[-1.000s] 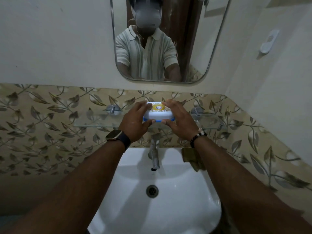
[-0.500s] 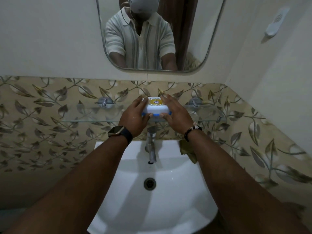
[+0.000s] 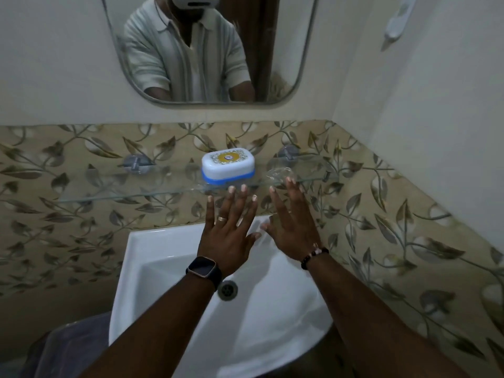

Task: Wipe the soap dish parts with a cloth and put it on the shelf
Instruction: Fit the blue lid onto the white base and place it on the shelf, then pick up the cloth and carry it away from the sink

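The closed soap dish [image 3: 228, 167], white lid with a yellow pattern over a blue base, stands on the glass shelf [image 3: 109, 184] against the leaf-patterned tiles. My left hand [image 3: 230, 230], with a ring and a watch on the wrist, hovers below and in front of the dish with fingers spread straight. My right hand [image 3: 293, 222], with a bead bracelet, is beside it, also flat and holding nothing. Neither hand touches the dish. The cloth is not visible; my arms cover the basin's back edge.
A white washbasin [image 3: 152, 268] with its drain [image 3: 228, 289] lies under my arms. A mirror [image 3: 283, 64] hangs above the shelf, showing a person in a striped shirt. A white wall fitting [image 3: 396, 21] is at upper right. A dark bin [image 3: 68, 350] sits at lower left.
Both hands have let go of the soap dish and pulled back towards me, opening flat. The dish now stands alone on the shelf. The view has tilted down.
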Motion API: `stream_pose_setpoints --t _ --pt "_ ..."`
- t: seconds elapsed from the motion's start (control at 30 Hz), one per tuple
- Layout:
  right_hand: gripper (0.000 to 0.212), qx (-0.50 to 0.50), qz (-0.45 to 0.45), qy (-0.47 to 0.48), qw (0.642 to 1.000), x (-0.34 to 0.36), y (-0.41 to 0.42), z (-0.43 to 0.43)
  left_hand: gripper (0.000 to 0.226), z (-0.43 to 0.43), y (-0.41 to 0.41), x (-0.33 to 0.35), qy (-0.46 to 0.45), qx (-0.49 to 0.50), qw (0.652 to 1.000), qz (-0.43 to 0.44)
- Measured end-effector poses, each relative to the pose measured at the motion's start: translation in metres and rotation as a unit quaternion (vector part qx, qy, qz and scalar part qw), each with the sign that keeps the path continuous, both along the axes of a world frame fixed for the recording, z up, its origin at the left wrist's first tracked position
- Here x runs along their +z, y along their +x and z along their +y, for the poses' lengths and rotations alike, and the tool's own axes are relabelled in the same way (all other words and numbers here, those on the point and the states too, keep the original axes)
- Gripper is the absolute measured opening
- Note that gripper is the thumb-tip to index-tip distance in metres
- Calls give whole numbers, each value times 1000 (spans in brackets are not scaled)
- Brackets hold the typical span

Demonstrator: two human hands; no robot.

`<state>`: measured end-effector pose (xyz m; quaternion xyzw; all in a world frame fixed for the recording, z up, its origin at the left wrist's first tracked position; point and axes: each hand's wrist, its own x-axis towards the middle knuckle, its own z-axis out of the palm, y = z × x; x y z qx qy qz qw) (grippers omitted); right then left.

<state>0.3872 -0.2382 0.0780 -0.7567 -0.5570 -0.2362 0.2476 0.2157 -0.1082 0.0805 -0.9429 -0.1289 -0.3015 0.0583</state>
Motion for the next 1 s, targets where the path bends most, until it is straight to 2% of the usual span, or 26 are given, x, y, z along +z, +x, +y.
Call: stream_pose_setpoints --t 0.1,0.2,0.33,0.6,0.7,0.77,0.9,1.0 --pt "82 -6 -8 -43 999 -22 6 -22 71 -8 16 -11 0 -24 999 26" --pt "79 -22 34 -85 996 -37 9 -33 72 -17 30 -24 -4 -70 994 83" --pt "82 -59 83 -154 983 -56 21 -39 80 -27 53 -43 -44 -64 983 168" --pt "95 -118 116 -290 943 -101 56 -31 79 -18 110 -82 -56 -65 954 286" --pt "90 -131 134 -358 915 -119 62 -27 86 -17 125 -101 -77 -73 934 342" --pt "80 -137 136 -355 915 -128 62 -24 89 -19 130 -111 -108 -71 927 353" --pt "52 -131 152 -283 938 -130 63 -17 76 -20 138 -115 -133 -74 948 280" --pt "33 -130 142 -188 963 -127 62 -14 68 -20 143 -112 -134 -69 950 273"
